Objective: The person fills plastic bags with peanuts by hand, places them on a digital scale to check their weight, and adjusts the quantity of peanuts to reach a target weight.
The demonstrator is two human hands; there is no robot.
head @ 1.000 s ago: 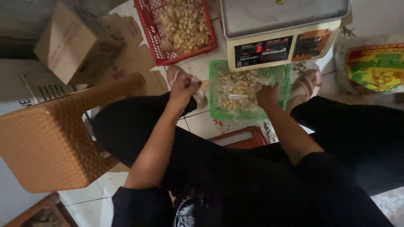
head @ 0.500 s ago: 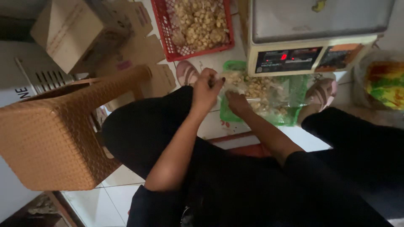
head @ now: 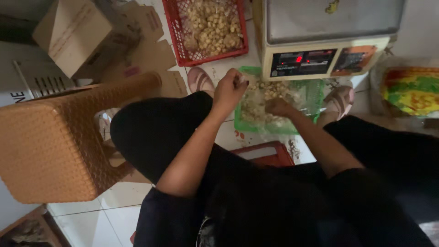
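Looking down from the head view, the left hand (head: 230, 90) is pinched closed on a small pale piece above the green basket (head: 315, 93), which sits just below and to its right. The right hand (head: 278, 107) rests closed among the basket's pale pieces (head: 256, 107). Beyond both hands stand a weighing scale (head: 320, 36) and a red basket (head: 176, 36); an orange plastic stool (head: 50, 142) lies left.

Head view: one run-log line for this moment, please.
left hand: raised, pinching small piece | right hand: in green basket of pale pieces | scale: behind basket
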